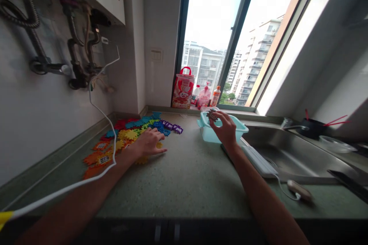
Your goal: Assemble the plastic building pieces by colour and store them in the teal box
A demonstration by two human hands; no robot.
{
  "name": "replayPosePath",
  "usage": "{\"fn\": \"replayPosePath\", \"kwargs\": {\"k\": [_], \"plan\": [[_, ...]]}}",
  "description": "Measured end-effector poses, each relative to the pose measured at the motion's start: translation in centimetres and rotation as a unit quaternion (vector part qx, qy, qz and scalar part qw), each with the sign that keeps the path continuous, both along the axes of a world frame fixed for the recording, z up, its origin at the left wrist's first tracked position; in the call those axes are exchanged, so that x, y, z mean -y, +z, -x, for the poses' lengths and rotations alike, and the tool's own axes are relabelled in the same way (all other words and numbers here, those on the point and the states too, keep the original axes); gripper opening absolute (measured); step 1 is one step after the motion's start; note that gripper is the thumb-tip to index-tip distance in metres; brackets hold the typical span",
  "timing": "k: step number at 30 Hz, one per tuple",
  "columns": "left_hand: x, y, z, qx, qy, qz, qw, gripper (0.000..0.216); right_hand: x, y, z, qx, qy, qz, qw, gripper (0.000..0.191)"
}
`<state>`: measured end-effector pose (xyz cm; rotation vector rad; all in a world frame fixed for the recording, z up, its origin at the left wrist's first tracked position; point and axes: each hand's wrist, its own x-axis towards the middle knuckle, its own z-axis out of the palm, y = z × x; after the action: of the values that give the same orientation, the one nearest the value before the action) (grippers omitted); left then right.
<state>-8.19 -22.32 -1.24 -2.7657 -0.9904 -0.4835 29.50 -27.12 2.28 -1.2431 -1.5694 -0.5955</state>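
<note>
My left hand (149, 142) lies flat with its fingers stretched out on the counter, resting at the near edge of a spread of colourful toothed plastic pieces (135, 132). My right hand (225, 128) is raised over a light blue plastic tub (204, 132) and pinches a small dark toothed piece (212, 115) between its fingertips. The pieces are orange, yellow, red, blue and purple and lie flat on the counter.
A steel sink (290, 157) lies right of the tub, with a white keyboard (257, 159) and a mouse (299, 190) beside it. A white cable (103, 113) hangs across the left. A red bag (182, 91) and bottles (204, 96) stand on the window sill.
</note>
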Motion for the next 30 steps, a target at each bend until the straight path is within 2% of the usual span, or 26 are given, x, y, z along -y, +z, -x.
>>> {"fn": "replayPosePath", "kwargs": {"k": [3, 7, 17, 19, 22, 25, 28, 30], "plan": [[0.3, -0.2, -0.4, -0.008, -0.002, 0.005, 1.000, 0.042, -0.2, 0.0, -2.6, -0.023, -0.089, 0.003, 0.996, 0.033], [0.8, 0.0, -0.8, -0.008, -0.008, 0.004, 1.000, 0.039, -0.7, -1.0, -3.1, -0.004, -0.153, 0.065, 0.986, 0.038], [0.6, -0.6, -0.8, -0.015, 0.009, 0.001, 1.000, 0.040, -0.8, -1.6, -1.9, 0.057, -0.159, 0.194, 0.966, 0.052], [0.7, -0.4, -0.9, -0.019, 0.016, 0.005, 1.000, 0.040, -0.6, -1.4, -1.7, 0.071, -0.154, 0.189, 0.967, 0.056], [1.0, 0.1, -1.2, -0.027, 0.028, 0.012, 0.999, 0.039, -0.2, -1.1, -0.9, 0.071, -0.117, 0.119, 0.983, 0.050], [1.2, 0.3, -1.2, -0.031, 0.031, 0.019, 0.999, 0.039, 0.3, -1.1, 0.9, 0.088, -0.006, 0.069, 0.994, 0.037], [1.0, 0.2, -0.7, -0.026, 0.033, 0.019, 0.999, 0.036, 0.4, -2.3, 3.9, 0.127, 0.123, 0.103, 0.979, 0.027], [0.7, 0.1, -0.2, -0.019, 0.037, 0.016, 0.999, 0.035, 0.3, -3.8, 6.0, 0.147, 0.181, 0.150, 0.961, 0.026]]}}
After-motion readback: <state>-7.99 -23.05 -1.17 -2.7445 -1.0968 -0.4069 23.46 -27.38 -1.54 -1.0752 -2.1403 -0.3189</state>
